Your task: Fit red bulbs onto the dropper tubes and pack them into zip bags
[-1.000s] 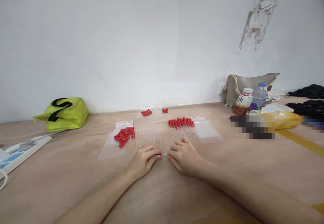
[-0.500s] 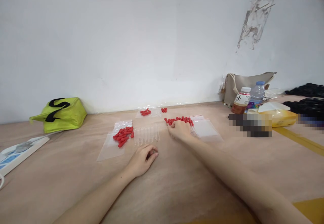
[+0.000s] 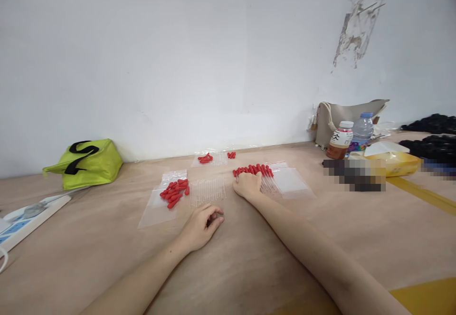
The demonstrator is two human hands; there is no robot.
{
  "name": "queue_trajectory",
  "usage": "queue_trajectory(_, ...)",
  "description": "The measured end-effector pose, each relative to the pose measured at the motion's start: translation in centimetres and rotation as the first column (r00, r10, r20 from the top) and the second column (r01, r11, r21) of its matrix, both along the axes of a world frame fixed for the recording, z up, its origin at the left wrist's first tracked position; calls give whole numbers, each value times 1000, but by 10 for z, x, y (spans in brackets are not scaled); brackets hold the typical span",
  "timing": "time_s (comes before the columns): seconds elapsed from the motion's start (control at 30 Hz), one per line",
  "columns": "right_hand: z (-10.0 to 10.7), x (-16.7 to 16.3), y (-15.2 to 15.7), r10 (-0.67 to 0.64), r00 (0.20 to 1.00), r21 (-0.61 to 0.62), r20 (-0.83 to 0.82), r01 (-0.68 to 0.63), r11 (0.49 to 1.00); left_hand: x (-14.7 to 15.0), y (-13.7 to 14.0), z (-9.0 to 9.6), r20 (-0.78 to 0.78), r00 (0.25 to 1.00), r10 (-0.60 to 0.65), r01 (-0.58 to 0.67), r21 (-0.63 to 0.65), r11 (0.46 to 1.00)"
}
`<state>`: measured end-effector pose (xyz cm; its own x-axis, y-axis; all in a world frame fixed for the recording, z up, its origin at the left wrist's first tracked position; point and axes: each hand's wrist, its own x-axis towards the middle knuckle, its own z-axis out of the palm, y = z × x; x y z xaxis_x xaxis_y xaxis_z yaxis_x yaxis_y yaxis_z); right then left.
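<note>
My right hand point(image 3: 247, 184) lies curled over the left end of a row of glass droppers with red rubber bulbs point(image 3: 265, 170). Its fingertips point down and away, so what they touch or hold is hidden. My left hand point(image 3: 203, 227) rests on the table on its side, loosely curled, with a gap between thumb and fingers and nothing in it. Just beyond it lies a row of thin clear glass tubes point(image 3: 207, 191). Left of these, loose red rubber bulbs point(image 3: 174, 194) are heaped on clear zip bags point(image 3: 156, 213).
More red bulbs point(image 3: 205, 158) and tubes lie on plastic near the wall. Flat zip bags point(image 3: 294, 184) sit right of the droppers. A lime-green bag point(image 3: 94, 165) and a power strip point(image 3: 33, 217) are at left; bottles point(image 3: 339, 140) and a yellow tissue pack point(image 3: 402, 162) at right.
My right hand has shifted slightly left along the dropper row, so more tubes show to its right. The left hand stays in place.
</note>
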<state>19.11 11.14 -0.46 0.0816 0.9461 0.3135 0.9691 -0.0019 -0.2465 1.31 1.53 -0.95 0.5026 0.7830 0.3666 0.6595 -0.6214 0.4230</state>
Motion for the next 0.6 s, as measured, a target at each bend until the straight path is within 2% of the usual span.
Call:
queue_trajectory(0.2, 8, -12, -9, 79, 997, 54, 14, -79, 995, 0, 0, 0, 2, 1000, 8, -8, -3, 1000)
queue_trajectory(0.37, 15, -32, -12, 120, 993, -129, 14, -117, 985, 2, -1, -2, 23, 998, 66, -66, -4, 998)
queue_trajectory(0.43, 16, -37, -10, 115, 993, -171, 15, -111, 979, -2, 3, 0, -8, 989, 149, -148, 66, 987)
queue_trajectory(0.5, 18, -40, -7, 114, 993, -196, 17, -109, 975, -12, 10, 5, -70, 951, 303, -281, 224, 933)
queue_trajectory(0.6, 18, -42, -4, 121, 992, -228, 24, -112, 967, -33, 26, 16, -127, 818, 560, -454, 455, 766)
